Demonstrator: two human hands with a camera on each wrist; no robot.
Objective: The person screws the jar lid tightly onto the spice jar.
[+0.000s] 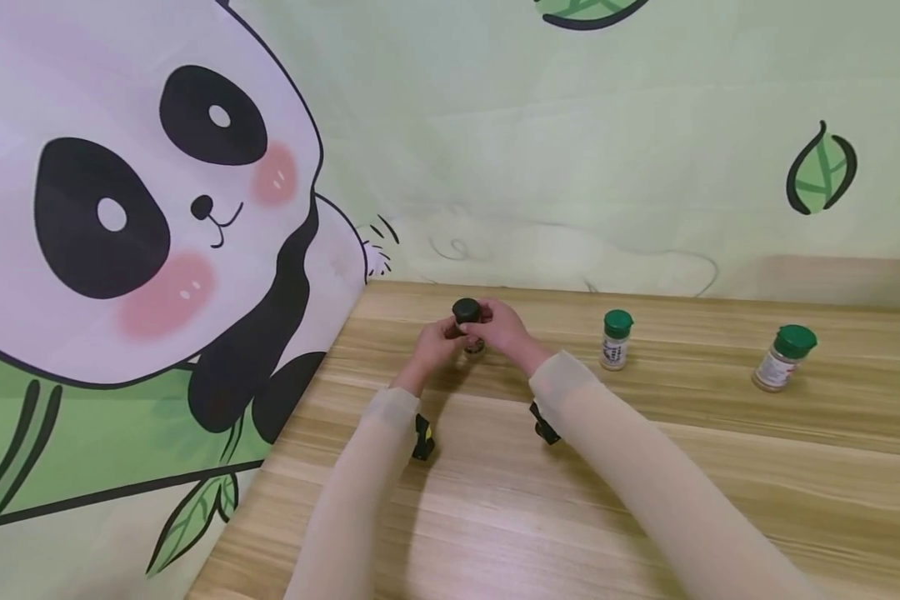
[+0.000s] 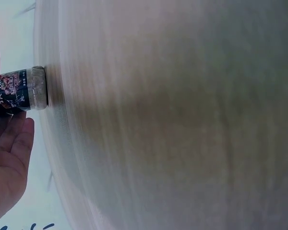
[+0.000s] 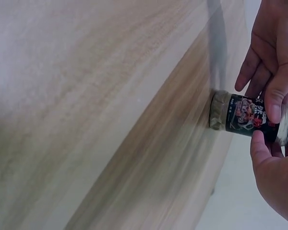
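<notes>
A spice jar (image 1: 474, 346) with a black lid and a dark label stands upright near the back of the wooden table, at or just above its surface. My left hand (image 1: 438, 343) holds the jar's side; in the right wrist view its thumb lies across the label. From the other side my right hand (image 1: 506, 327) grips the upper part, around the lid, with its fingers partly hidden behind. Seen in the left wrist view, the jar (image 2: 19, 91) shows pale contents below its label. The jar (image 3: 240, 112) also shows a clear neck in the right wrist view.
To the right stand two spice jars with green lids, a nearer one (image 1: 615, 342) and a farther one (image 1: 783, 360). A cloth (image 1: 540, 150) printed with a panda and leaves hangs behind and left of the table (image 1: 480, 500). Small black devices (image 1: 423, 437) show beneath the wrists.
</notes>
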